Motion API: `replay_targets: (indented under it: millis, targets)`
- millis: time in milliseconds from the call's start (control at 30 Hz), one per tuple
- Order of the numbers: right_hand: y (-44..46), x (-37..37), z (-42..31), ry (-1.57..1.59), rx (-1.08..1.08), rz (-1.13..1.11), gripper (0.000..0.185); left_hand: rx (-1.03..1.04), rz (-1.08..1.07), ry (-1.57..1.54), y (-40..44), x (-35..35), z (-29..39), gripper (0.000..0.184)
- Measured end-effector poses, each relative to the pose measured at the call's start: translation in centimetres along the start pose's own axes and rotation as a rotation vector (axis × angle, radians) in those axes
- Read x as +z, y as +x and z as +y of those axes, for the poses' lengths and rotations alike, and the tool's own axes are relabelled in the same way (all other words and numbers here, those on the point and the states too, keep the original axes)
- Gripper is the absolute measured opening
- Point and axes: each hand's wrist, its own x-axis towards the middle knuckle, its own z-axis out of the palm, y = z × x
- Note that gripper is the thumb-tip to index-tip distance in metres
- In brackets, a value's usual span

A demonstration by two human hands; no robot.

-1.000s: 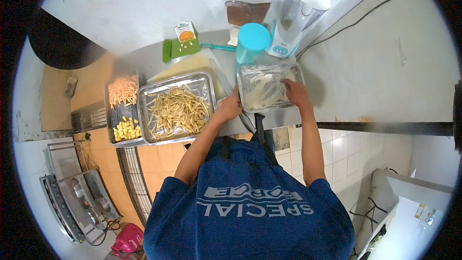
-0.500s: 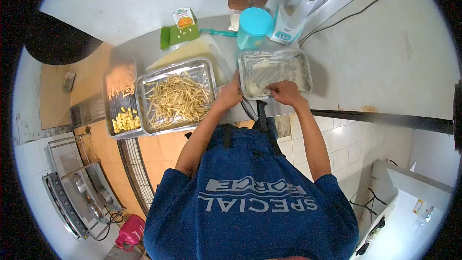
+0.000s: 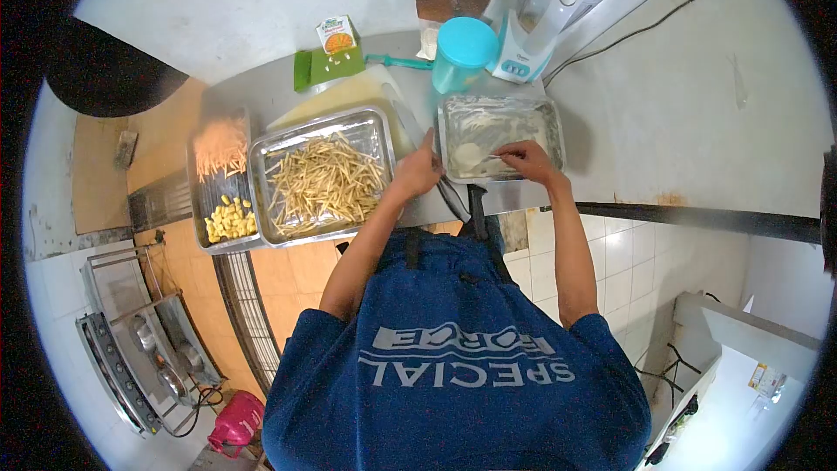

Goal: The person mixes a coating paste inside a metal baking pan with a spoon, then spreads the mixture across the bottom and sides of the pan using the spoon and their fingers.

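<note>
Right hand (image 3: pixel 532 162) is pinching a thin item (image 3: pixel 495 155) over the tray (image 3: pixel 557 126); left hand (image 3: pixel 418 173) is resting beside its left rim, fingers' grip unclear.

Shallow rectangular metal tray (image 3: pixel 559 129), lying flat on the counter (image 3: pixel 514 199), whitish paste (image 3: pixel 472 153) smeared unevenly across its bottom

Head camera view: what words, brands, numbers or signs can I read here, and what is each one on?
"SPECIAL FORCE": on the blue shirt, upside down.
Small print on the white packet: unreadable.
Marks on the blender: too small.
Marking on the pink container: too blurred.
Sticker at lower right: too small.
</note>
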Motion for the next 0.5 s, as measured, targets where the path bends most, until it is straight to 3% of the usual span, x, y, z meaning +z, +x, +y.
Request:
replay_targets:
  millis: [367,500]
  targets:
    - [-4.6,-3.5,-6.9,-0.2,-0.198,0.275,0.02,0.02,0.002,-0.008,-0.4,-0.1,0.2,0.087]
    - [-6.4,-4.2,-10.1,-0.169,-0.153,0.316,0.019,0.041,0.003,-0.017,-0.4,-0.3,0.2,0.087]
